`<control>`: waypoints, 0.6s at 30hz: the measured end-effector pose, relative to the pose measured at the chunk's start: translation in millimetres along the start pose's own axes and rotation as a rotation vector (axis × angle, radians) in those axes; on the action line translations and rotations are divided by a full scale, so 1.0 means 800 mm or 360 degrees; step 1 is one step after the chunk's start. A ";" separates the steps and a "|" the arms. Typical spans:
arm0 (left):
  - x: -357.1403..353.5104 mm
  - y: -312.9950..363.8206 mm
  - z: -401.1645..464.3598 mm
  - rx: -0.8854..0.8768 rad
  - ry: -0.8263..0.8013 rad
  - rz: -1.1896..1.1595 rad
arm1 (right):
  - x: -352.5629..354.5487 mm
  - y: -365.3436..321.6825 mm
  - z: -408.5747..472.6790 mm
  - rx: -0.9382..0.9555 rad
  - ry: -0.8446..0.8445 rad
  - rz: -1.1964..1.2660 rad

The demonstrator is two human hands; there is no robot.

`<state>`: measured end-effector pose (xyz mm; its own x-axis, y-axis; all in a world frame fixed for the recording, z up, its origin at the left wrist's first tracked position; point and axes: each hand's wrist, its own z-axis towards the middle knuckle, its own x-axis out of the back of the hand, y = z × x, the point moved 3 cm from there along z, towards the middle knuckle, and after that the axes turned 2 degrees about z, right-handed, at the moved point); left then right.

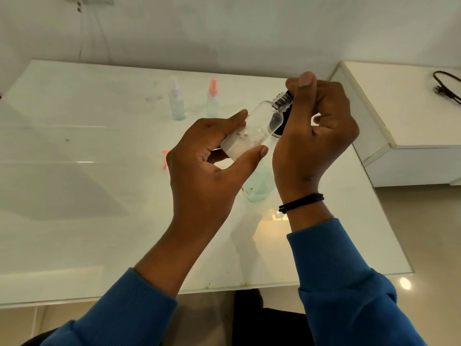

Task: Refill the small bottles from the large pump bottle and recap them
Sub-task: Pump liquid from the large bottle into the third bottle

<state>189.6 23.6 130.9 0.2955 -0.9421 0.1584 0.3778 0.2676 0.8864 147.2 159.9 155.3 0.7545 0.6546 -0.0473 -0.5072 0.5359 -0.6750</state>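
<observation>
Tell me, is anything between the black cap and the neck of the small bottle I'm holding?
Nothing visible. The left hand holds the small bottle tilted, and the right hand has the black cap right at its threaded neck, with no object between them.

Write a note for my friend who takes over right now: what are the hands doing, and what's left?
Left hand grips the small clear plastic bottle, tilted, white liquid in its base.
Right hand holds the black cap at the bottle's threaded neck; not visibly screwed on.
Two small spray bottles, blue-topped and pink-topped, stand capped at the back of the white table.
A larger greenish bottle sits beneath the hands.
Left: finish capping, set down.
</observation>
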 end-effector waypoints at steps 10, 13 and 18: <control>0.001 -0.001 0.000 0.0001 0.0011 0.0015 | -0.001 -0.003 0.001 -0.0036 -0.0011 0.0011; 0.001 -0.002 0.001 -0.0004 0.0010 0.0015 | -0.001 -0.001 0.000 -0.0016 -0.0017 0.0005; 0.001 -0.003 0.000 -0.0004 0.0006 0.0028 | -0.001 0.003 -0.003 -0.0024 -0.0032 0.0005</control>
<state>188.9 22.0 129.2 0.3055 -0.9364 0.1726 0.3748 0.2848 0.8822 146.5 159.7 151.8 0.7442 0.6671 -0.0348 -0.5034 0.5257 -0.6857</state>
